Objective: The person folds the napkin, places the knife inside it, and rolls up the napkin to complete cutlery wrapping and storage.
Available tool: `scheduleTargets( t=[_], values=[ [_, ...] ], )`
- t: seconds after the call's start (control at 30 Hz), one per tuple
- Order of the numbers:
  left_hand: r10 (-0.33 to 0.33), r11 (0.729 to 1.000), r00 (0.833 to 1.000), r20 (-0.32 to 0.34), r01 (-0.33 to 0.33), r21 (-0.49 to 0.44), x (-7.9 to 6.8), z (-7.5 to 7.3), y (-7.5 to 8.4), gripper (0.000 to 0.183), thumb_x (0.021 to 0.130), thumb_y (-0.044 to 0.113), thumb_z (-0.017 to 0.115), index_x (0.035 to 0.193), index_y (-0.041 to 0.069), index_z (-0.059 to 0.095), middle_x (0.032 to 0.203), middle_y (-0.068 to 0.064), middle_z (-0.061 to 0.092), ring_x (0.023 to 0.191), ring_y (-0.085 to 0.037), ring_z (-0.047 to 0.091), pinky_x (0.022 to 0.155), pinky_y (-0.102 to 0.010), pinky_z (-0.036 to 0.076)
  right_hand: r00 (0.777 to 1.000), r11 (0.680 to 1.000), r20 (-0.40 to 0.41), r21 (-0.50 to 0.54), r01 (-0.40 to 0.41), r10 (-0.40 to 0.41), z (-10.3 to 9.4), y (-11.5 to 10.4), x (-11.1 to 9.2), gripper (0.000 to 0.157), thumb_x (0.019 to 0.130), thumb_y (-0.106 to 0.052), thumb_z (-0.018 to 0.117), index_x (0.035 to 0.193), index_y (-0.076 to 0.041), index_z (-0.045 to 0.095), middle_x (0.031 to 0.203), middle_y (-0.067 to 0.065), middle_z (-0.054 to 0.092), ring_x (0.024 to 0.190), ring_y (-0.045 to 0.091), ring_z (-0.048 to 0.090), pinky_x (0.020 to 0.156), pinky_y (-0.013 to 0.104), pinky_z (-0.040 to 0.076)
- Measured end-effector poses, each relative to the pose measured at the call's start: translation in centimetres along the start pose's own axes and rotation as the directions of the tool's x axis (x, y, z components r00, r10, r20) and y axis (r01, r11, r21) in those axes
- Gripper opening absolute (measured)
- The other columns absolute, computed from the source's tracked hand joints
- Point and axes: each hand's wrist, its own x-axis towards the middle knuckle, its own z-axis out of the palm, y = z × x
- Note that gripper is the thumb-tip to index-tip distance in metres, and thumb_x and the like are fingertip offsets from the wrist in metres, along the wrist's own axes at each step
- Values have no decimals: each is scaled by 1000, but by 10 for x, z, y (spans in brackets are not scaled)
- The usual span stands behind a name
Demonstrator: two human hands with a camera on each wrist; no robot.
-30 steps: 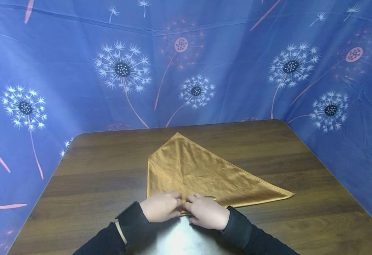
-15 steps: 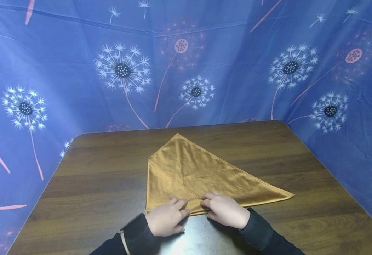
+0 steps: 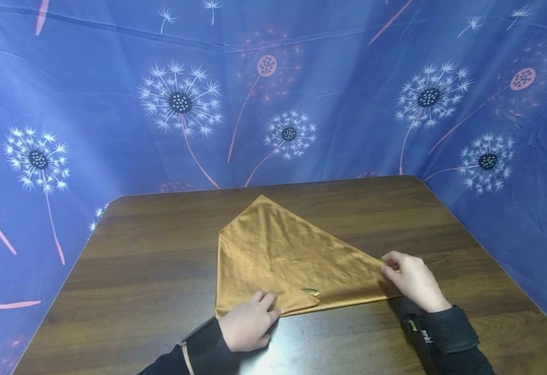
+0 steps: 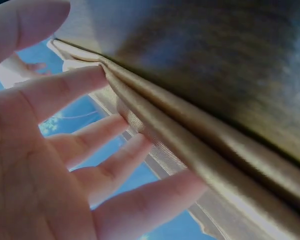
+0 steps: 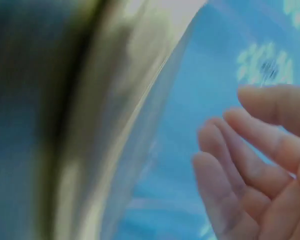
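A gold satin cloth napkin lies on the wooden table, its left side folded over into a flap. From under the flap's edge peeks a small shiny gold piece, mostly hidden, so its kind is unclear. My left hand rests on the near edge of the flap; in the left wrist view its spread fingers touch the folded layers. Over the napkin's right corner hovers my right hand, covering the tip. In the right wrist view its fingers are loosely bent, apart from the cloth and holding nothing.
The brown wooden table extends around the napkin on all sides. Behind it and at both sides hangs a blue curtain printed with dandelions. Light glares off the tabletop near its front edge.
My right hand has left the flap's tip and moved right to the napkin's right corner. The left hand has shifted from beside the right hand slightly left and nearer. The gold piece shows again.
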Motion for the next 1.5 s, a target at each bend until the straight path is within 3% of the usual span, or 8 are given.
scheduleTargets(
  t=[0.27, 0.47, 0.73, 0.93, 1.13, 1.27, 1.4, 1.5],
  values=[
    [18, 999, 997, -78, -15, 33, -2, -1, -1, 41, 65, 29, 71, 102, 12, 65, 114, -9, 48, 92, -20, 46, 55, -22, 45, 945, 951, 113, -76, -301, 308, -24, 57, -21, 44, 84, -28, 55, 100, 13, 53, 84, 26, 59, 67, 35, 57, 52, 42, 43],
    [22, 999, 997, -72, -20, 38, 1, -1, 1, 36, 67, 29, 70, 99, 14, 66, 110, -7, 49, 89, -19, 46, 51, -21, 43, 897, 936, 270, -99, -337, 351, -31, 69, -28, 60, 85, -40, 52, 100, 17, 50, 87, 28, 57, 76, 40, 55, 60, 46, 43],
    [11, 999, 998, -62, -9, 42, 2, 0, 3, 35, 67, 31, 71, 98, 15, 67, 108, -5, 49, 87, -16, 45, 49, -19, 41, 918, 963, 290, -71, -260, 270, -23, 70, -28, 30, 80, -19, 60, 83, 11, 57, 71, 9, 58, 64, 23, 54, 56, 39, 42],
    [-6, 1000, 999, -47, 8, 28, 2, -1, 4, 34, 68, 31, 70, 98, 14, 66, 109, -5, 48, 87, -16, 43, 47, -20, 40, 922, 956, 255, -75, -282, 292, -25, 64, -24, 22, 78, -10, 58, 87, 10, 57, 76, 15, 59, 71, 32, 55, 60, 44, 42],
    [-2, 1000, 1000, -28, 2, 18, 3, -4, 3, 34, 70, 31, 69, 99, 14, 66, 111, -6, 49, 90, -17, 45, 57, -21, 43, 949, 953, 96, -70, -295, 300, -30, 51, -24, 22, 78, -7, 56, 90, 11, 56, 73, 15, 57, 63, 26, 52, 54, 40, 40],
    [14, 1000, 1000, -11, -14, 1, 4, -6, -1, 31, 71, 32, 67, 98, 16, 65, 111, -6, 50, 93, -18, 47, 69, -25, 44, 960, 965, -109, -24, -261, 257, -33, 30, -25, 21, 76, -4, 56, 91, 10, 54, 71, 12, 55, 59, 22, 50, 50, 35, 37],
    [-15, 999, 999, -35, 14, -42, 9, -9, -3, 27, 73, 34, 67, 94, 17, 64, 107, -4, 51, 90, -17, 50, 65, -26, 45, 922, 984, -346, 22, -176, 173, -31, -2, -20, 19, 71, 3, 58, 88, 6, 52, 68, 11, 55, 56, 22, 50, 47, 33, 37],
    [-48, 997, 989, -141, 39, -64, 16, -15, -3, 21, 74, 33, 65, 86, 16, 62, 92, 0, 52, 78, -12, 52, 55, -24, 44, 876, 993, -467, 49, -107, 117, -26, -29, -14, 22, 68, 6, 59, 88, 4, 50, 68, 11, 56, 57, 22, 52, 48, 28, 39]
  ],
)
